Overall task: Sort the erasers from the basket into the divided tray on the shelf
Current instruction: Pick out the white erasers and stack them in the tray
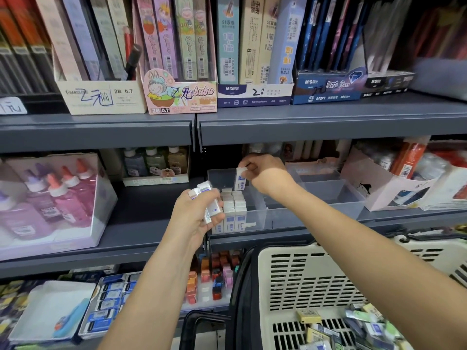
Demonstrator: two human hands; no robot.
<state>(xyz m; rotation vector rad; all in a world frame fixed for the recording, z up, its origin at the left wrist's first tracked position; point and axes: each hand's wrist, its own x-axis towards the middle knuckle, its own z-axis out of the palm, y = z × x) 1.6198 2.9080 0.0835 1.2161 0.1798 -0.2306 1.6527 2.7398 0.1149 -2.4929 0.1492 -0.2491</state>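
Pinching a single white eraser (pixel 240 178) between thumb and curled fingertips of the right hand (pixel 262 173), upright, printed sleeve towards the camera. Held over the rear of the leftmost compartment of the clear divided tray (pixel 316 215); cannot tell whether its lower end touches anything.

Gripping a bundle of erasers (pixel 209 202) in the left hand (pixel 197 213), fingers wrapped round them, two ends poking up past the knuckles. Just left of the tray's front left corner, close to its wall.

Packed into the front of that same compartment: standing erasers (pixel 233 205) in two neat rows, white tops up, blue-printed sleeves against the clear front wall. In front of and below the pinched one, with a gap behind the rows.

Under the tray: a grey shelf (pixel 141 223). Below and in front of the tray, towards its right: a cream slotted basket (pixel 298 258), with loose erasers (pixel 358 327) heaped in its bottom. Left of the tray, on the same shelf: pink glue bottles (pixel 68 195) in a display box. Above the tray, one level up: pencil-lead boxes (pixel 177 97).
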